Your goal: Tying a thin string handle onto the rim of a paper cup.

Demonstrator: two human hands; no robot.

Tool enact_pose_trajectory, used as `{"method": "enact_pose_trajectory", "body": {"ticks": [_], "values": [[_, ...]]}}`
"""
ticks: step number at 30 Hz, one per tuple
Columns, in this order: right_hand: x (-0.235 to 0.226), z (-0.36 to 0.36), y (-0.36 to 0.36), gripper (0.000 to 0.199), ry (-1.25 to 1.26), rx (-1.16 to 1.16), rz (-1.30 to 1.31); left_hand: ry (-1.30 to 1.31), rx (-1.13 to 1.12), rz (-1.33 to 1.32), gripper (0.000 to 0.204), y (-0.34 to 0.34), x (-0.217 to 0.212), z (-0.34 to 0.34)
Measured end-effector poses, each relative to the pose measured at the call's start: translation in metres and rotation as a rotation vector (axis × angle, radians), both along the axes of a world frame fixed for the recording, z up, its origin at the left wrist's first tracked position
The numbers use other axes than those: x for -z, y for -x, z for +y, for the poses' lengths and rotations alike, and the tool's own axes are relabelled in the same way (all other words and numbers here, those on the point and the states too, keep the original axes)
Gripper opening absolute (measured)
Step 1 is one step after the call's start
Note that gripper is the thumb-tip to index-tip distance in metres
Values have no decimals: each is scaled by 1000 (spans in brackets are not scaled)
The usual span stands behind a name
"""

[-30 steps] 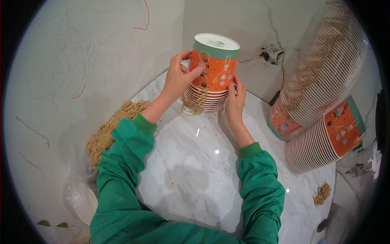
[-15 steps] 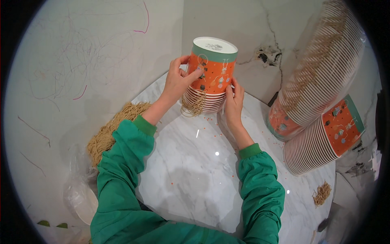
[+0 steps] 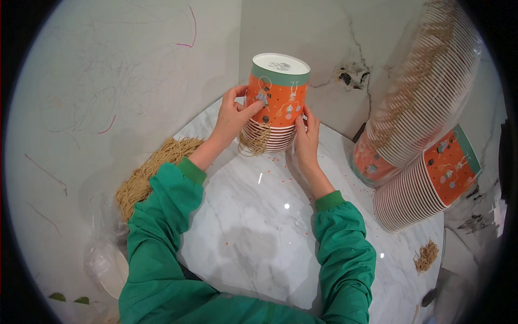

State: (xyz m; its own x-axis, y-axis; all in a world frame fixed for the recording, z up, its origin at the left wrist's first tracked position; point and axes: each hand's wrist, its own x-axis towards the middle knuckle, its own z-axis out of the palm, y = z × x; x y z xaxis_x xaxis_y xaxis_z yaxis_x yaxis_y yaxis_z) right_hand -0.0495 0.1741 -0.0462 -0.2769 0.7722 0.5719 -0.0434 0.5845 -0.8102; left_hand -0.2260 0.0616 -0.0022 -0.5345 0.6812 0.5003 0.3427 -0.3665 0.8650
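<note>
Over the marble table point(image 3: 259, 227), both hands flank the upturned cup stack point(image 3: 276, 102).

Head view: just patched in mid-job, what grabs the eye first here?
The bright orange paper cup with a green band, upside down atop a short stack of cups at the far side of the white marble table, with the left hand and right hand on either side of it. To the right, long leaning stacks of cups tower against the wall. A heap of dry noodles lies at the table's left edge.
</note>
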Motion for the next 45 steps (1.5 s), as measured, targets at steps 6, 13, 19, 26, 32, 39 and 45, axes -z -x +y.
{"method": "enact_pose_trajectory", "body": {"ticks": [6,13,19,26,32,39,45], "values": [[-5,-3,-3,49,26,-39,0,29,-22,7,68,1,-3,-3],[6,0,-6,49,59,-38,-48,28,-17,-15,68,1,1,-7],[5,-15,-28,49,212,-111,-125,119,56,-529,47,3,10,-17],[16,-41,-86,46,-63,-61,-586,519,138,-656,35,5,32,-40],[11,-56,-135,42,146,-197,-627,735,-44,-468,36,12,32,-47],[-26,-83,-200,38,162,-199,-640,469,-122,-105,27,-33,-11,-50],[-72,-117,-252,30,114,-177,-589,254,330,229,16,-138,-46,-48]]}}
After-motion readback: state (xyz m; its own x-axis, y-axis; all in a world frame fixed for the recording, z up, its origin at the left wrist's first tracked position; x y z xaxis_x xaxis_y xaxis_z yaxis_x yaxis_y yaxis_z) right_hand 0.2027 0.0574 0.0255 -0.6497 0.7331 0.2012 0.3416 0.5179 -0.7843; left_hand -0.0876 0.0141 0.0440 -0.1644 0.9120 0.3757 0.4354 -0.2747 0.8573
